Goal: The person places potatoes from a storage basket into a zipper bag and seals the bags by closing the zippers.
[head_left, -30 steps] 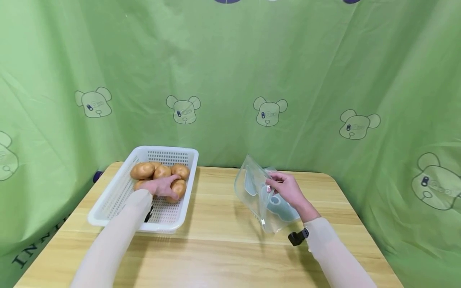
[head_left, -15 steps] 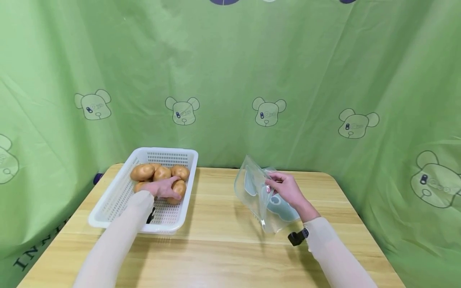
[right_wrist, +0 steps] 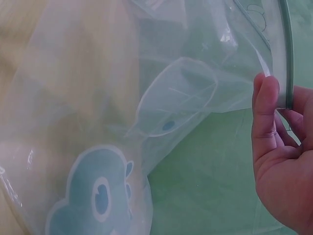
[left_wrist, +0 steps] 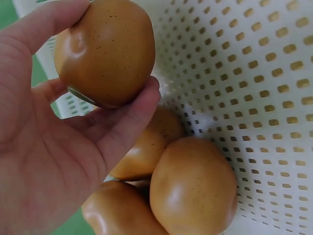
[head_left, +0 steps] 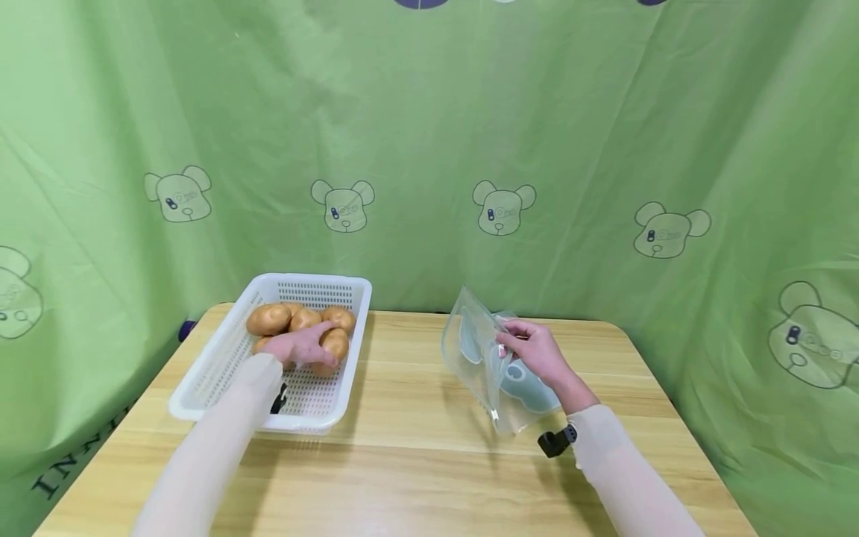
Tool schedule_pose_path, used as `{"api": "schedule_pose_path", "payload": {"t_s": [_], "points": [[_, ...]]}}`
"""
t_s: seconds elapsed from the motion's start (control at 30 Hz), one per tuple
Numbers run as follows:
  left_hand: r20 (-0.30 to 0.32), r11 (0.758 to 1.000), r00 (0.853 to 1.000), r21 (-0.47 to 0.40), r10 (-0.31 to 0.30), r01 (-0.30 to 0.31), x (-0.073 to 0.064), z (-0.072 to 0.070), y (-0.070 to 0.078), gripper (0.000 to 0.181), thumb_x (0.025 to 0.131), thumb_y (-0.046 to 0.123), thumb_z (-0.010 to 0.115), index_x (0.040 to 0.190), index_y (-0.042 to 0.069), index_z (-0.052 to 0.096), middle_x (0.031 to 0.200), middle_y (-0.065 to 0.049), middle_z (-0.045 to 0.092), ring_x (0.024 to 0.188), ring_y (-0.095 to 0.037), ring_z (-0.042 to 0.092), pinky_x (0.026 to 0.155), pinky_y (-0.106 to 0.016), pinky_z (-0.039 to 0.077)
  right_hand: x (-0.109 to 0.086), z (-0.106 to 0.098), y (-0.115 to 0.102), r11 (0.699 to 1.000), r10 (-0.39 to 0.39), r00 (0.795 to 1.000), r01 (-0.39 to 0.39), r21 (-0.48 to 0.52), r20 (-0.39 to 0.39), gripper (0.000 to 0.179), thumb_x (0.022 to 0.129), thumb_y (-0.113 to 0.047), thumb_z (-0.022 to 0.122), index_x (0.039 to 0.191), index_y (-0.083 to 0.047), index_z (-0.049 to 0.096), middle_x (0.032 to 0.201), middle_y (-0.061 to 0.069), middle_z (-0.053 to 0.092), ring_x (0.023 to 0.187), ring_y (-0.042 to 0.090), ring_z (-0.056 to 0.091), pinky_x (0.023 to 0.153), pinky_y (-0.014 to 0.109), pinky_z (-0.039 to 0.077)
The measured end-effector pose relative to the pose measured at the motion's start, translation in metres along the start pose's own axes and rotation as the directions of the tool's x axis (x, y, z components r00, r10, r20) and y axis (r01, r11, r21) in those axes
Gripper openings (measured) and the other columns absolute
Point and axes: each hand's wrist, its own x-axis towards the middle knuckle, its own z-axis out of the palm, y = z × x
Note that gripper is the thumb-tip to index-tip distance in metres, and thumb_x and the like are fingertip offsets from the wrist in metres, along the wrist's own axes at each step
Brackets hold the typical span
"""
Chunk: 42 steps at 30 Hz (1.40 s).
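Note:
My left hand (head_left: 300, 347) reaches into the white perforated basket (head_left: 359, 350) and grips a brown potato (left_wrist: 107, 51). Thumb and fingers lie on opposite sides of it in the left wrist view. Several other potatoes (left_wrist: 193, 186) lie close by in the basket, some partly hidden by the hand. On the right, my right hand (head_left: 537, 354) pinches the top edge of a clear zip bag (head_left: 473, 373) between thumb and fingers. The bag bears pale blue cartoon prints (right_wrist: 100, 191) and hangs tilted, its mouth partly parted. No contents show inside it.
Basket and bag are apart on a light wooden table (head_left: 403, 477), with bare wood between them. A green curtain (head_left: 416, 134) with bear-head prints hangs right behind the table and along both sides. A small black camera (head_left: 555, 442) sits on the right wrist.
The bag's left edge has shifted slightly to the right. Both hands stay nearly where they were, the left on the potato and the right on the bag's edge.

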Motion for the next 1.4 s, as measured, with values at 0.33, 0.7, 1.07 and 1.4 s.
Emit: {"api": "schedule_pose_path", "payload": {"t_s": [0.33, 0.7, 1.07, 1.4], "points": [[-0.036, 0.997, 0.999, -0.063, -0.035, 0.032, 0.004, -0.009, -0.014, 0.091, 0.081, 0.032, 0.069, 0.15, 0.005, 0.016, 0.153, -0.021, 0.017, 0.138, -0.04, 0.015, 0.111, -0.056, 0.013, 0.0, 0.002, -0.003, 1.0, -0.01, 1.0, 0.01, 0.003, -0.002, 0.025, 0.09, -0.01, 0.064, 0.11, 0.005, 0.064, 0.082, 0.014, 0.064, 0.063, 0.011, 0.06, 0.055, 0.024, 0.051], [-0.094, 0.995, 0.995, -0.095, -0.042, 0.033, -0.008, -0.023, -0.004, 0.094, 0.08, 0.035, 0.069, 0.151, 0.014, 0.013, 0.149, -0.022, 0.026, 0.13, -0.044, 0.033, 0.102, -0.065, 0.025, 0.002, 0.002, -0.003, 1.0, 0.002, 1.0, -0.002, -0.006, 0.01, 0.032, 0.09, -0.01, 0.063, 0.116, 0.008, 0.06, 0.088, 0.02, 0.064, 0.064, 0.011, 0.06, 0.057, 0.026, 0.052], [-0.126, 0.987, 0.992, -0.158, -0.011, -0.009, -0.012, -0.034, 0.019, 0.091, 0.078, 0.027, 0.071, 0.15, 0.023, 0.016, 0.14, -0.016, 0.04, 0.118, -0.033, 0.046, 0.098, -0.057, 0.036, 0.003, 0.004, -0.005, 1.0, 0.008, 1.0, -0.008, -0.007, 0.017, 0.032, 0.09, -0.01, 0.063, 0.117, 0.007, 0.06, 0.086, 0.013, 0.064, 0.065, 0.012, 0.06, 0.058, 0.029, 0.053], [-0.163, 0.979, 0.984, -0.175, 0.071, -0.1, -0.012, -0.031, 0.051, 0.089, 0.079, 0.027, 0.067, 0.152, 0.025, 0.015, 0.151, -0.01, 0.027, 0.13, -0.029, 0.036, 0.106, -0.054, 0.027, 0.004, 0.006, -0.003, 1.0, -0.01, 1.0, 0.009, 0.021, 0.021, 0.029, 0.09, -0.007, 0.062, 0.115, 0.008, 0.061, 0.084, 0.015, 0.064, 0.063, 0.01, 0.059, 0.055, 0.022, 0.05]]}}
